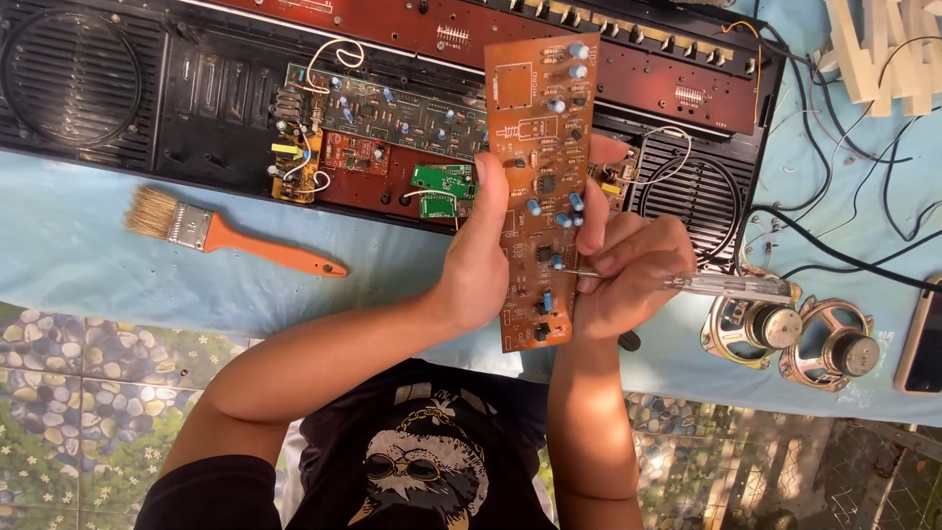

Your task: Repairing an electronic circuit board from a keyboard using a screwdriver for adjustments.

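Observation:
I hold a long orange-brown circuit board [538, 147] upright in front of me, studded with small blue capacitors and black parts. My left hand [478, 257] grips its left edge, thumb lying on the board's face. My right hand [628, 277] sits at the right edge and holds a clear-handled screwdriver [731, 286], its thin metal tip touching the board near the lower middle. Both hands hover above the table's front edge.
An opened black electronic keyboard case [196, 88] with green and red boards lies behind. An orange-handled paintbrush [231, 236] rests at the left on the light blue cloth [78, 265]. Two loose speakers [795, 339], black cables [844, 255] and a phone [924, 339] are at the right.

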